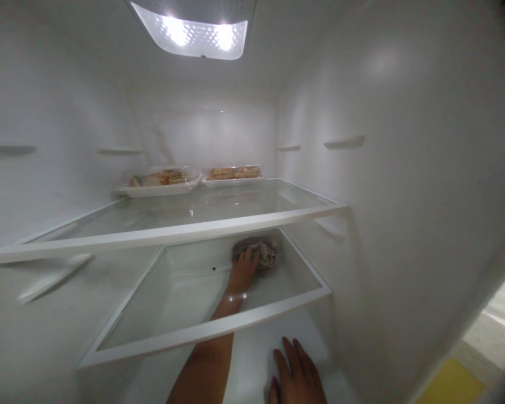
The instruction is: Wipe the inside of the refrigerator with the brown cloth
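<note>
left grip (246,269): cloth (267,254), under lower shelf (278,307) | right grip (299,380): apart | trays (162,192): upper shelf (185,231)

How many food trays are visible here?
2: one food tray back left on the upper shelf, another tray to its right; any behind them would be hidden.

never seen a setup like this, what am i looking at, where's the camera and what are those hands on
There is no machine here, just a person with two bare hands. The one picture comes from a camera on their head, looking into what appears to be a fridge, with a light overhead. Two wrapped food trays sit at the back of the upper glass shelf. The left hand, seen through the lower glass shelf, has its fingers on a bunched, patterned cloth; how firmly it grips is unclear. The right hand holds nothing visible, low in the picture.
</note>
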Tool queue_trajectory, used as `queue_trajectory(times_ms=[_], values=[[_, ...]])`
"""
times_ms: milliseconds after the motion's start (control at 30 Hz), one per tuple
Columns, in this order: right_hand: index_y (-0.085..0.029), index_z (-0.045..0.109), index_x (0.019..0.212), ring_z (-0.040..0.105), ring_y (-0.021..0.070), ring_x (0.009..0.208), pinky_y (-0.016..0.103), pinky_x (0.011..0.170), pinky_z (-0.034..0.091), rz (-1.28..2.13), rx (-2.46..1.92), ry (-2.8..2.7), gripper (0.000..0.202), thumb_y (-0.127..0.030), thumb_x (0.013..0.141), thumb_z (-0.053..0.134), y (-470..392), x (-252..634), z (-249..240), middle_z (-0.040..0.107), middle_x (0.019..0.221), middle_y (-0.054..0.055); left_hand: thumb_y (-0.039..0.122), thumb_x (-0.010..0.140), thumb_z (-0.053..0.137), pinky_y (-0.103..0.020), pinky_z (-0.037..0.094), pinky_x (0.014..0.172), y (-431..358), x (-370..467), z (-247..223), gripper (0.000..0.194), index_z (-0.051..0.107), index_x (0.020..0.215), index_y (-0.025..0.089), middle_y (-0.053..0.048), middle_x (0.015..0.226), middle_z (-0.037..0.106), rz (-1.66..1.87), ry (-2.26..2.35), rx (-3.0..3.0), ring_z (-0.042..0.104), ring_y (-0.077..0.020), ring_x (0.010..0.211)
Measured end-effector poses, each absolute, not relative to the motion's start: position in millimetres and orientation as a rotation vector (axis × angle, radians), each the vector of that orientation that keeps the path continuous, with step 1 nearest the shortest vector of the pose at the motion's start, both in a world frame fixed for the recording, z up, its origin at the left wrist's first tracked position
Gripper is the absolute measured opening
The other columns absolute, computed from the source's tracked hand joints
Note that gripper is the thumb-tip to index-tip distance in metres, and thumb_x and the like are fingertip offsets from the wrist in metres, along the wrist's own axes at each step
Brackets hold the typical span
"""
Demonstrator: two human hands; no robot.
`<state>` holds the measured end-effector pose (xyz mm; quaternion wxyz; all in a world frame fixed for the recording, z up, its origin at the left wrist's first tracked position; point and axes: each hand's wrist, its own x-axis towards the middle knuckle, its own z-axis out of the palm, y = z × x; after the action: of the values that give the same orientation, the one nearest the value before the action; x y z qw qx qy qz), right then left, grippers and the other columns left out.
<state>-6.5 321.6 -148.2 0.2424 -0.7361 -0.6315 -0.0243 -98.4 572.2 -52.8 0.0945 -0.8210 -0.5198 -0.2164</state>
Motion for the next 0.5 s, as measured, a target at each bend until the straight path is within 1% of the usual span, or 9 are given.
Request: queue_trajectory(times_ms=[67, 133, 200, 300, 400, 500], values=[[-0.028, 0.074, 0.121, 0.056, 0.033, 0.138, 0.047, 0.112, 0.046, -0.038, -2.012, -1.729, 0.041, -0.031, 0.081, 0.065, 320.0, -6.6, -143.2, 0.064, 0.144, 0.007, 0.009, 0.091, 0.045, -0.041, 0.059, 0.091, 568.5, -127.7, -49.8, 0.055, 0.057, 0.139, 0.031, -0.013, 0.137, 0.059, -0.607, -1.648, -2.343, 0.059, -0.0286, 0.122], [-0.028, 0.074, 0.121, 0.055, 0.0324, 0.138, 0.046, 0.113, 0.046, -0.017, -2.015, -1.721, 0.04, -0.032, 0.082, 0.064, 318.4, -6.8, -138.5, 0.065, 0.143, 0.007, 0.01, 0.091, 0.044, -0.041, 0.059, 0.086, 562.3, -158.5, -47.9, 0.052, 0.056, 0.139, 0.023, -0.018, 0.137, 0.058, -0.615, -1.792, -2.207, 0.061, -0.0309, 0.118], [-0.027, 0.075, 0.12, 0.056, 0.0318, 0.137, 0.045, 0.112, 0.046, -0.012, -2.012, -1.712, 0.04, -0.032, 0.082, 0.063, 316.8, -7.2, -134.4, 0.065, 0.142, 0.007, 0.012, 0.091, 0.043, -0.042, 0.059, 0.086, 555.7, -188.9, -45.6, 0.047, 0.056, 0.137, 0.012, -0.023, 0.134, 0.057, -0.658, -1.94, -2.044, 0.063, -0.0326, 0.114], [-0.027, 0.075, 0.12, 0.057, 0.0311, 0.137, 0.044, 0.112, 0.047, -0.034, -1.998, -1.709, 0.04, -0.031, 0.082, 0.063, 314.8, -7.8, -130.7, 0.065, 0.142, 0.006, 0.019, 0.092, 0.046, -0.044, 0.058, 0.083, 549.8, -224.5, -39.5, 0.042, 0.055, 0.129, 0.003, -0.028, 0.128, 0.057, -0.755, -2.142, -1.806, 0.065, -0.0348, 0.107], [-0.026, 0.075, 0.12, 0.058, 0.031, 0.135, 0.044, 0.111, 0.048, -0.079, -1.974, -1.711, 0.04, -0.028, 0.082, 0.062, 313.4, -8.1, -130.1, 0.066, 0.142, 0.006, 0.021, 0.088, 0.057, -0.043, 0.058, 0.08, 551.4, -233.4, -34.3, 0.042, 0.053, 0.126, 0.002, -0.03, 0.128, 0.057, -0.889, -2.29, -1.649, 0.067, -0.0361, 0.106], [-0.026, 0.076, 0.119, 0.06, 0.0321, 0.132, 0.045, 0.109, 0.05, -0.133, -1.95, -1.706, 0.041, -0.027, 0.08, 0.063, 313.5, -8.3, -131.9, 0.067, 0.14, 0.007, 0.025, 0.085, 0.065, -0.043, 0.058, 0.078, 557.0, -208.3, -36.6, 0.048, 0.052, 0.125, 0.003, -0.03, 0.125, 0.06, -1.063, -2.411, -1.568, 0.069, -0.0363, 0.102]])
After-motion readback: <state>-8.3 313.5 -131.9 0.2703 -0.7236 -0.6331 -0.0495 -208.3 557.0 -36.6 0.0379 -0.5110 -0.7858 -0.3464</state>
